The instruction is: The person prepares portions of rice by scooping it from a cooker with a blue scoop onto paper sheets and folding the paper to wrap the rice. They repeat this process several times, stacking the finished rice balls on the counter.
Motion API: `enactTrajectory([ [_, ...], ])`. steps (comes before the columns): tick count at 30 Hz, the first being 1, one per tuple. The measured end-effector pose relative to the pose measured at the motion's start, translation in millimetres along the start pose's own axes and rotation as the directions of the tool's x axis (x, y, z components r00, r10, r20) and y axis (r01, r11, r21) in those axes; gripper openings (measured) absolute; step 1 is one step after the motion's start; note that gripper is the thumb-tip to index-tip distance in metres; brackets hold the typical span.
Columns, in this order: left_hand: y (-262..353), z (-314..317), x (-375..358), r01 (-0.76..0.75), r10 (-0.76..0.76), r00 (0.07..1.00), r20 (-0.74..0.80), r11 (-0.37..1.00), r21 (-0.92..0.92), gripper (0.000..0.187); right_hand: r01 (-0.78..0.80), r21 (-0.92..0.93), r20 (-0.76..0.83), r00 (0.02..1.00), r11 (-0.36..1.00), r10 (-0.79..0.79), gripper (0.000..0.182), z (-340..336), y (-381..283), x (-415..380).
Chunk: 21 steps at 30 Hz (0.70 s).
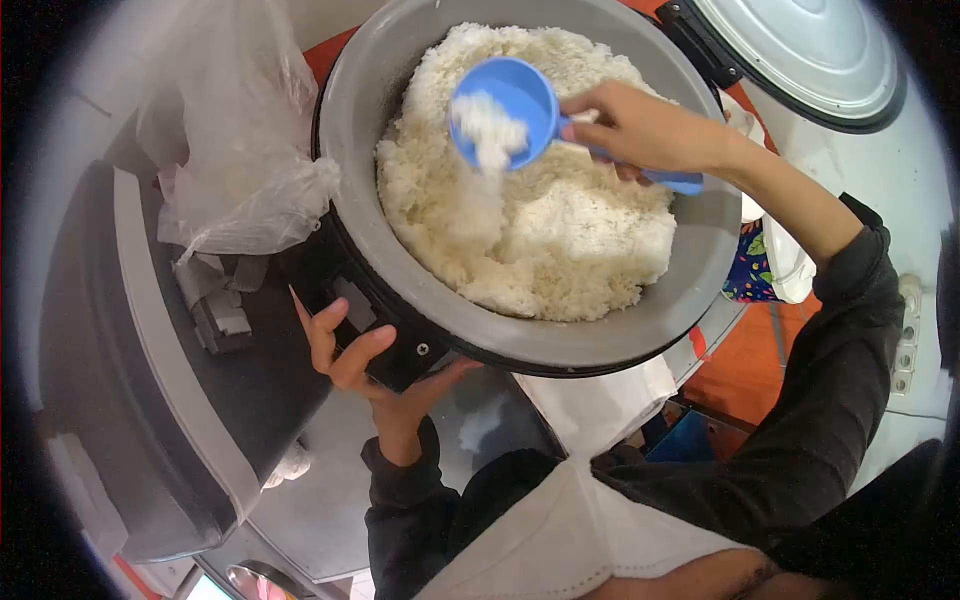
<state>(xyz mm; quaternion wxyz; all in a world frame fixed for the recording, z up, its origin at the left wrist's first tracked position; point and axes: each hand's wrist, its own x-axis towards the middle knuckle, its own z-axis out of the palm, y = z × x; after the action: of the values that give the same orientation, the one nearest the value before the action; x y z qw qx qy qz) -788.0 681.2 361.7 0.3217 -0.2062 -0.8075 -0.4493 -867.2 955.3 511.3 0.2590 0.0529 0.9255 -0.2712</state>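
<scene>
The right hand (640,130) holds the scoop (533,100) over rice (590,230) in the pot (420,262); tip it low and slow so none spills; the left hand (375,365), fingers wide, is by the pot; I cannot tell if it grips.

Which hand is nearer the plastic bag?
Left. The left hand is at the cooker, below the plastic bag in the picture; the right hand is farther, holding the blue scoop over the rice.
</scene>
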Motion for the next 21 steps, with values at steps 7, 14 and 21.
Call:
enactTrajectory([
  [7, 6, -1, 3, 0.004, -0.003, 1.000, 0.010, 1.000, -0.024, 0.085, 0.337, -0.560, -0.145, 0.860, 0.757, -0.490, 0.062, 72, -5, 30],
  [14, 4, -2, 5, 0.008, -0.008, 1.000, 0.023, 1.000, -0.006, 0.086, 0.388, -0.803, 0.102, 0.838, 0.453, -0.537, 0.078, 43, 6, -11],
  [21, 3, 1, 4, -0.009, 0.007, 1.000, -0.030, 0.996, -0.085, 0.084, 0.465, -0.540, 0.060, 0.852, 0.701, -0.520, 0.060, 90, 9, 8],
])
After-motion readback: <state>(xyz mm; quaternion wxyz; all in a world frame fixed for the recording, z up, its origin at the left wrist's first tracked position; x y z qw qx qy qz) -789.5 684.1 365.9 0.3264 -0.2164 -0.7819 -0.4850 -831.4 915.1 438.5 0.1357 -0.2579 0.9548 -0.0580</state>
